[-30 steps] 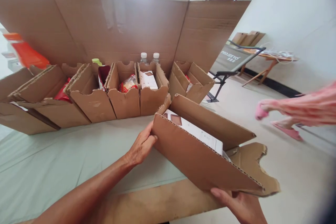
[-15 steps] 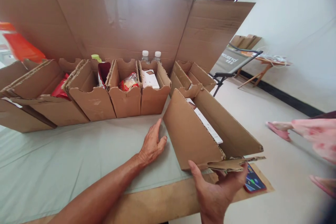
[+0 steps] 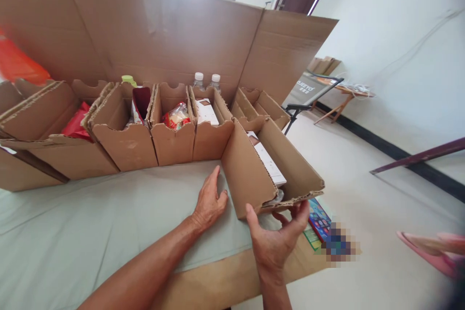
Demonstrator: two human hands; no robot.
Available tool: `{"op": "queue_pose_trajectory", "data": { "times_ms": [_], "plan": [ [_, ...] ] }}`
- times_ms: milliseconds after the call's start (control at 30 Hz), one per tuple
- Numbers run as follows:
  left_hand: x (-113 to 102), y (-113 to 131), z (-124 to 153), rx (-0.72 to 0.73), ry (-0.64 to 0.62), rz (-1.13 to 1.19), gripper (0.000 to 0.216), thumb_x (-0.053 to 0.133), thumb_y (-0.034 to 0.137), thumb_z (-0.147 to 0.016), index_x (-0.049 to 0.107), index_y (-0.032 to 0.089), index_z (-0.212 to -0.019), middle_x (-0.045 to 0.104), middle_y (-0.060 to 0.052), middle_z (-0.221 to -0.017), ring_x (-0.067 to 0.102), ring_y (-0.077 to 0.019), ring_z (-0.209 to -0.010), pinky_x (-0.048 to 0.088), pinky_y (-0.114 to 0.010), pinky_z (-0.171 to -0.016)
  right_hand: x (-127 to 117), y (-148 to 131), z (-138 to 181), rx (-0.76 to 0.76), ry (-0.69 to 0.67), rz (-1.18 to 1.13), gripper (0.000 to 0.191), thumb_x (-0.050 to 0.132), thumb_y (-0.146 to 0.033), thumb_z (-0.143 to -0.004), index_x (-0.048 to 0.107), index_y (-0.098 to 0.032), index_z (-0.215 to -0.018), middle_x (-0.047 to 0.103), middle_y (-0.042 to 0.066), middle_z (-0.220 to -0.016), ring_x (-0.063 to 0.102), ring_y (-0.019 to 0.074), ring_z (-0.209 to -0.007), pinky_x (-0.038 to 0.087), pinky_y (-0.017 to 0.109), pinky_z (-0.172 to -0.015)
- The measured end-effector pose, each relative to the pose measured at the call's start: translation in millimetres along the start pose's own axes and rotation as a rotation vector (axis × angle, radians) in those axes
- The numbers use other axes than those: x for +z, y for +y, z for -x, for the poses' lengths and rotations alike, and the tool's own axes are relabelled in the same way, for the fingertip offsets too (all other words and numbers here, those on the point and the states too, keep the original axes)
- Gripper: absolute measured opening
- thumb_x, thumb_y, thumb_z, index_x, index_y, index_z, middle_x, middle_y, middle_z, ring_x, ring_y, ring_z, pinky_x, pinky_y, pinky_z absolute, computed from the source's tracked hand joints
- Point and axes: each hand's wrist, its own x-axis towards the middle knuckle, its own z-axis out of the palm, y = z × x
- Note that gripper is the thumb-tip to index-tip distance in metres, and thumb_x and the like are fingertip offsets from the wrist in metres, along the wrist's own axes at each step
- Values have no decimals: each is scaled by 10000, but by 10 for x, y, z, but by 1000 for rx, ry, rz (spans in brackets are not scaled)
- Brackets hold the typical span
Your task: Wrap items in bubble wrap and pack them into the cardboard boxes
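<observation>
On the worktop (image 3: 90, 232), covered with a pale green cloth, a long cardboard tray (image 3: 250, 174) sits at the right end of a row of similar cardboard bins (image 3: 170, 140). The left hand (image 3: 209, 202) rests flat on the cloth, fingers loosely spread, its fingertips touching the tray's left wall. The right hand (image 3: 274, 240) is open and curled under the tray's near end, thumb against the left wall and fingers cupping the ragged front edge. Inside the tray lies a white box (image 3: 267, 163). The neighbouring bins hold a red packet (image 3: 177, 116), another white box, and two bottles (image 3: 207, 81) behind. A tall cardboard sheet (image 3: 163, 34) stands behind the row.
</observation>
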Motion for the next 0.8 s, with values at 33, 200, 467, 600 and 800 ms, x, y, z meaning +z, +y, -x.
{"op": "queue_pose_trajectory", "data": {
  "times_ms": [33, 200, 467, 600, 800],
  "plan": [
    [5, -7, -1, 0, 4, 4, 764, 548, 151, -807, 359, 117, -1547, 491, -192, -1559, 490, -307, -1430, 398, -506, -1195, -13, 19, 3, -18, -2, 6, 1171, 857, -529, -727, 189, -191, -1627, 415, 254, -1533, 517, 406, -1325, 602, 498, -836],
    [27, -39, 2, 7, 17, 13, 746, 549, 152, -805, 386, 111, -1532, 492, -196, -1556, 498, -314, -1422, 376, -528, -1207, -111, 124, 15, -80, 12, -23, 1123, 859, -495, -737, 235, -196, -1622, 428, 254, -1525, 523, 405, -1322, 595, 466, -810],
    [10, -42, 13, 0, -3, 0, 733, 552, 159, -821, 386, 126, -1535, 494, -194, -1554, 480, -320, -1435, 372, -535, -1203, -184, 331, -14, -51, -33, -181, 1101, 867, -418, -741, 239, -201, -1620, 372, 243, -1576, 447, 378, -1415, 524, 515, -1017],
    [0, -32, 20, -6, -14, -10, 729, 555, 165, -829, 383, 125, -1536, 495, -196, -1552, 490, -319, -1427, 396, -524, -1186, -232, 447, -56, -38, -77, -234, 1090, 866, -385, -740, 238, -223, -1616, 372, 231, -1572, 441, 379, -1420, 483, 556, -1064],
    [-1, -42, 24, -9, -25, -24, 743, 563, 168, -827, 374, 147, -1545, 485, -182, -1564, 469, -316, -1445, 365, -528, -1204, -286, 641, -225, -18, -147, -277, 1053, 863, -388, -732, 276, -221, -1590, 398, 219, -1552, 463, 372, -1404, 492, 541, -1063]
  ]
}}
